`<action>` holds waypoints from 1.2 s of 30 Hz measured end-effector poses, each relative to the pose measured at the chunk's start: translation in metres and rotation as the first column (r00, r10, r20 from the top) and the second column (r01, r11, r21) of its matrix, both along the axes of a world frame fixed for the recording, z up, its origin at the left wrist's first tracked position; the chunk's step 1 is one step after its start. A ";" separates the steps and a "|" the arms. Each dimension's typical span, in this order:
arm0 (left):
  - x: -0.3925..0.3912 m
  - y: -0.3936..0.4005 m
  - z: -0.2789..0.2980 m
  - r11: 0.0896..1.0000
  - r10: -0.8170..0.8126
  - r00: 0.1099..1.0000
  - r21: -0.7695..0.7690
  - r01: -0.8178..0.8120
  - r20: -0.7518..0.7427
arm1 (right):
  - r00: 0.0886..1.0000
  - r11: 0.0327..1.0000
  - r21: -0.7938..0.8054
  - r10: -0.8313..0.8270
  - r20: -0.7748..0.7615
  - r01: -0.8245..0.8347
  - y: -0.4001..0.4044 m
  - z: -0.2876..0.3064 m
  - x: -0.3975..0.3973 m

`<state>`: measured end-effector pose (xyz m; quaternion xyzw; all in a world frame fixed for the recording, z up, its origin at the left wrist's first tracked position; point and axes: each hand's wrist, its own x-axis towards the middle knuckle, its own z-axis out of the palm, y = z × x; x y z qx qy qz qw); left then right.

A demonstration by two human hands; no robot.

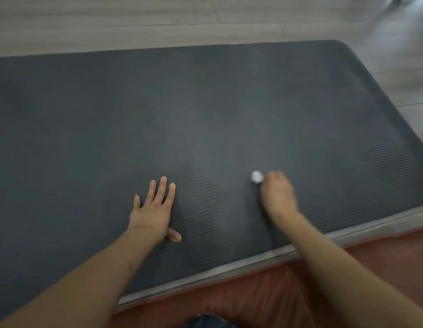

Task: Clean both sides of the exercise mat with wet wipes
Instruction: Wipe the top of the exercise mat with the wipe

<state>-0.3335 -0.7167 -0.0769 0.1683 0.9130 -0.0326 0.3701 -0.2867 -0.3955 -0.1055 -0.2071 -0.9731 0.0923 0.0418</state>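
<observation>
A dark grey ribbed exercise mat (205, 110) lies flat on the floor and fills most of the view. My left hand (154, 209) rests palm down on the mat near its front edge, fingers straight and spread. My right hand (278, 192) is blurred and holds a small bunched white wet wipe (257, 177) against the mat, to the right of my left hand. Part of the wipe is hidden under my fingers.
Pale wood-look floor (134, 22) surrounds the mat at the back and right. A reddish-brown cushion or cloth (264, 297) lies along the mat's front edge, under my arms. The mat's rounded far right corner (340, 45) is in view.
</observation>
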 end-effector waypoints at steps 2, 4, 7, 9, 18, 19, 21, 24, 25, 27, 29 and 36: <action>-0.001 0.000 0.000 1.000 0.001 1.000 -0.001 -0.001 0.002 | 0.977 0.978 0.000 -0.207 -0.040 0.207 0.040 0.008 0.007; -0.001 0.001 -0.001 1.000 0.003 1.000 -0.001 -0.003 0.007 | 0.957 0.961 -0.016 -0.275 -0.097 0.275 0.002 0.007 0.004; -0.001 -0.001 -0.004 1.000 0.004 1.000 0.003 -0.004 -0.003 | 0.990 0.992 -0.125 -0.030 -0.141 0.013 -0.119 -0.011 0.004; -0.001 -0.003 -0.005 1.000 0.008 1.000 0.008 -0.008 -0.012 | 0.962 0.951 -0.175 0.232 -0.147 -0.256 -0.167 -0.013 0.007; -0.001 0.000 -0.002 1.000 0.011 1.000 0.005 -0.011 0.002 | 0.981 0.980 -0.050 -0.193 -0.028 0.192 0.029 0.007 0.000; -0.001 0.000 -0.003 1.000 0.010 1.000 0.008 -0.010 0.004 | 0.974 0.974 -0.057 -0.222 -0.046 0.220 0.023 0.008 0.001; -0.001 -0.001 -0.003 1.000 0.009 1.000 0.013 -0.009 0.000 | 0.989 0.987 -0.104 -0.130 -0.072 0.122 -0.016 0.008 0.002; -0.001 -0.001 -0.003 1.000 0.009 1.000 0.011 -0.009 0.002 | 0.992 0.973 -0.208 0.088 -0.088 -0.105 -0.073 0.002 0.009; -0.001 0.000 -0.003 1.000 0.009 1.000 0.008 -0.009 0.000 | 0.989 0.965 -0.233 0.102 -0.106 -0.125 -0.080 0.003 0.009; -0.001 0.000 -0.002 1.000 0.008 1.000 0.002 -0.008 0.004 | 0.991 0.955 -0.281 0.062 -0.122 -0.094 -0.079 0.004 0.008; -0.002 0.000 -0.002 1.000 0.006 1.000 0.001 -0.006 0.005 | 0.995 0.945 -0.324 0.025 -0.093 -0.054 -0.071 0.007 0.010; -0.002 -0.001 -0.002 1.000 0.003 1.000 -0.003 -0.003 0.008 | 0.999 0.928 -0.372 -0.022 0.038 0.035 -0.073 0.016 0.013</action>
